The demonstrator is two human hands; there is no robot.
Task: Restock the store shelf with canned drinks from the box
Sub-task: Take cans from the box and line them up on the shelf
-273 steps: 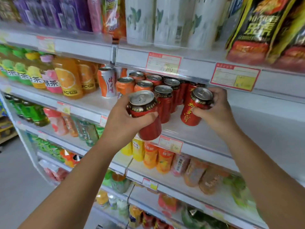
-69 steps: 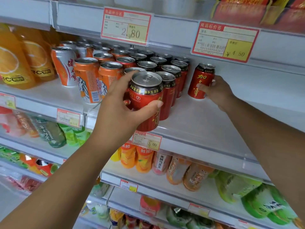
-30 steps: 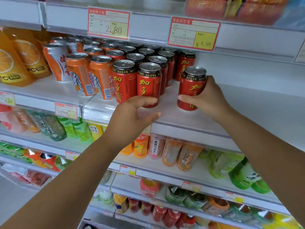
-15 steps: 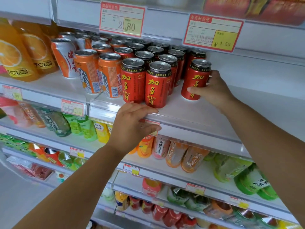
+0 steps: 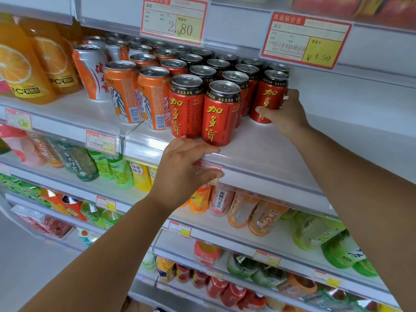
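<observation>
Several red cans with yellow characters stand in rows on the white shelf (image 5: pixel 265 152). My right hand (image 5: pixel 286 113) wraps the rightmost red can (image 5: pixel 269 95), which stands upright on the shelf beside the rows. The two front red cans (image 5: pixel 221 113) stand near the shelf's lip. My left hand (image 5: pixel 184 170) is below them, empty, fingers spread over the shelf's front rail and a price tag. The box is out of view.
Orange cans (image 5: pixel 122 91) and orange juice bottles (image 5: pixel 20 66) fill the shelf's left part. Bare shelf extends right of the red cans. Price tags (image 5: pixel 305 39) hang on the upper rail. Lower shelves hold bottled drinks (image 5: pixel 240 208).
My left hand let go of its red can at the front of the row and dropped to the shelf's front edge. My right hand pushed its can back beside the rows.
</observation>
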